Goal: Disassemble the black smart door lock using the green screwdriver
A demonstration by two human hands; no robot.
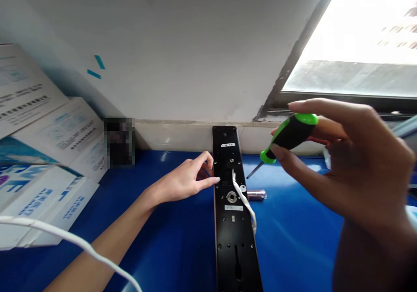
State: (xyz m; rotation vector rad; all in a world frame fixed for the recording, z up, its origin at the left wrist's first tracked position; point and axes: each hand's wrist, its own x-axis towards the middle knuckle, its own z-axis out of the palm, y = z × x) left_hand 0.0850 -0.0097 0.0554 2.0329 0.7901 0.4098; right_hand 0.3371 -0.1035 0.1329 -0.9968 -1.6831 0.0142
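Note:
A long black door lock panel [232, 231] lies on the blue table, running away from me, with its far end close to the wall. Its face carries screws, a round fitting with a square hole, paper labels and a slot. From an opening near its middle comes a white cable [246, 203] that hangs over the right side. My left hand [185, 177] grips the panel's left edge, thumb on the face and fingers curled at the side. In my right hand [355, 166] is a green and black screwdriver [288, 135]. Its tip points down-left, just right of the panel and apart from it.
White printed boxes [52, 196] are stacked on the left. Beside them stands a dark blurred object [119, 143]. A shiny copper-coloured cylinder [257, 195] sticks out at the panel's right. One thick white cable [74, 240] crosses the lower left. A window [352, 74] is at upper right.

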